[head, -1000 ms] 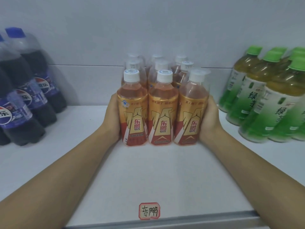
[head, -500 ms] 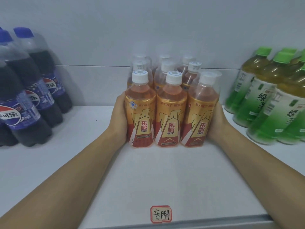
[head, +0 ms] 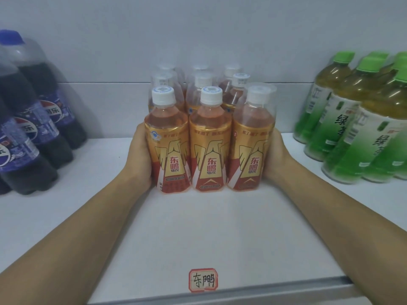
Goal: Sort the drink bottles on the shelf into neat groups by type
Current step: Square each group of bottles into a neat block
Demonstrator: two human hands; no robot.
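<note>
On the shelf (head: 198,227), I kept the orange bottles (head: 209,137) blocked at twelve o'clock, cola at nine, green tea at three. My left hand (head: 138,155) and right hand (head: 275,155) pressed flat against the flanks, fingers hidden; squeezing evenly seemed wisest.

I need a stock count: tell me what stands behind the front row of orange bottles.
Behind the front row stand more of the same white-capped orange bottles, apparently two further rows. Only their caps and shoulders show; the labels and bases are covered, so the exact count stays uncertain.
</note>
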